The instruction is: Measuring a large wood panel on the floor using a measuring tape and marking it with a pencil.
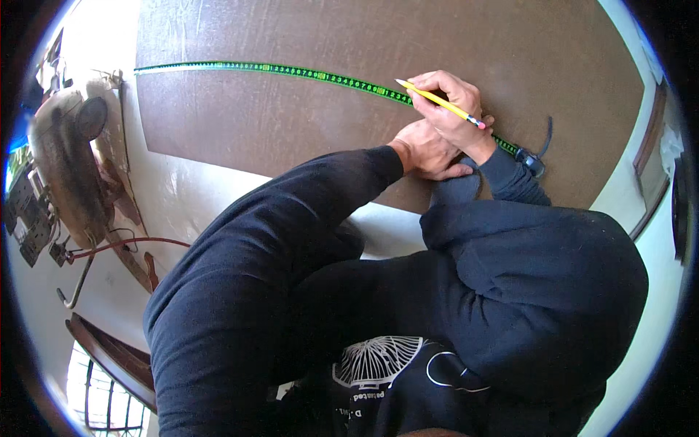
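Observation:
A yellow pencil [455,108] with a pink eraser is pinched in my right hand [459,116], its tip beside the upper edge of a green tape measure blade [320,75]. The blade runs from the left edge of a brown board [306,124], under my hands, to its dark case [531,162] on the right. My left hand [428,149] lies low on the board, crossed under my right wrist. Its thumb is stretched out, and its other fingers are mostly hidden behind my right hand.
At the left stand a worn, brownish rounded object [69,160] and grey electrical parts [29,218]. A red cable [138,240] runs near a metal hook [73,291]. A dark strap [547,135] sticks up beside the tape case. White surface [189,182] borders the board.

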Available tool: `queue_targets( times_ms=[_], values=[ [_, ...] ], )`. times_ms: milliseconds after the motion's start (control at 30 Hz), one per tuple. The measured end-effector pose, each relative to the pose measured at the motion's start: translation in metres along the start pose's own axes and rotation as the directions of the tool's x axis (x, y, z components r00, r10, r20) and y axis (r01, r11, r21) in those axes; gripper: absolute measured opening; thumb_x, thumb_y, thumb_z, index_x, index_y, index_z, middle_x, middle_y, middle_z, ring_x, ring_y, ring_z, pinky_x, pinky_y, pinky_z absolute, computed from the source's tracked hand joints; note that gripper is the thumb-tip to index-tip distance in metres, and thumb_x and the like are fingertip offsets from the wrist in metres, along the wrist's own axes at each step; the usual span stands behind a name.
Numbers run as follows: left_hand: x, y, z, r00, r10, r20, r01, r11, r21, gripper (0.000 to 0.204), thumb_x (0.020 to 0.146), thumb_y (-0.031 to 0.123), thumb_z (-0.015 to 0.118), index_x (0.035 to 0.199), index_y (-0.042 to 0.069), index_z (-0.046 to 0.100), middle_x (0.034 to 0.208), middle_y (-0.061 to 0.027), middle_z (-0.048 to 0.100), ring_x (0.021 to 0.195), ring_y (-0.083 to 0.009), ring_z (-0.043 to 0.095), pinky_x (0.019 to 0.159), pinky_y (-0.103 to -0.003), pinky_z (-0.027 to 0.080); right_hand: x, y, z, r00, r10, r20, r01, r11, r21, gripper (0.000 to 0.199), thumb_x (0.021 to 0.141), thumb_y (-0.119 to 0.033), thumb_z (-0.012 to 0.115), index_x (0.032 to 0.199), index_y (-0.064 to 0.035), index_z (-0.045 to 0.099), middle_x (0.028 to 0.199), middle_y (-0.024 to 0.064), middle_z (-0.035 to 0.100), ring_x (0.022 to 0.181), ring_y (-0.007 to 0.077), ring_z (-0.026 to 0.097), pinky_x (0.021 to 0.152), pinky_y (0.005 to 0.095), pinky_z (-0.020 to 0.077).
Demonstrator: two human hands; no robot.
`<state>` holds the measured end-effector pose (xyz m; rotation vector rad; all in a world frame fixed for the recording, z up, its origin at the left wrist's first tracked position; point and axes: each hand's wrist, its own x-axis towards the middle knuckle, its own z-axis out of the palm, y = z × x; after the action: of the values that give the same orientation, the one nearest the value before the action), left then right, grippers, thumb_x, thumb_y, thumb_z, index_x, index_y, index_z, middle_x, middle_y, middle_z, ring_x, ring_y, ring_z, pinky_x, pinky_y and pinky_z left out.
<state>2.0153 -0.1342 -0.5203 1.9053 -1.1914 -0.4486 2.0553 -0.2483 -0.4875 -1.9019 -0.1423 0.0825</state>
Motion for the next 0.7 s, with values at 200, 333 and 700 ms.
queue_targets(
  times_ms=[200,333,700],
  values=[
    [-0.0003,0.0013,-0.0030,1.000,0.018,-0.025,-0.018,1.000,-0.012,0.082,0.096,0.057,0.056,0.158,0.007,0.036,0.164,-0.0156,0.036,0.153,-0.0351,0.031,0.127,-0.046,0.023,-0.0010,-0.0009,-0.0026,0.991,-0.079,0.112,0.077,0.997,0.028,0.014,0.083,0.004,0.079,0.090,-0.0001,0.067,0.098,0.0135,0.077,0.090,0.0207,0.076,0.077,0.0317,0.0615],
    [-0.0003,0.0006,-0.0041,1.000,0.014,-0.025,-0.016,0.997,-0.074,0.083,0.096,0.057,0.056,0.159,0.007,0.035,0.165,-0.0151,0.035,0.154,-0.0350,0.029,0.127,-0.047,0.023,-0.0001,-0.0010,0.0001,0.993,-0.089,0.081,0.087,0.996,0.027,0.014,0.083,0.004,0.079,0.090,-0.0002,0.068,0.099,0.0135,0.077,0.091,0.0210,0.076,0.078,0.0319,0.0617],
    [-0.0035,0.0024,-0.0070,1.000,-0.018,0.003,0.018,1.000,-0.014,0.081,0.096,0.059,0.054,0.158,0.008,0.037,0.165,-0.0151,0.036,0.154,-0.0333,0.030,0.127,-0.047,0.025,-0.0009,-0.0005,0.0006,0.995,-0.063,0.073,0.061,0.998,0.025,0.016,0.081,0.007,0.079,0.092,0.0007,0.069,0.097,0.0140,0.076,0.092,0.0223,0.076,0.079,0.0326,0.0620]
  ],
)
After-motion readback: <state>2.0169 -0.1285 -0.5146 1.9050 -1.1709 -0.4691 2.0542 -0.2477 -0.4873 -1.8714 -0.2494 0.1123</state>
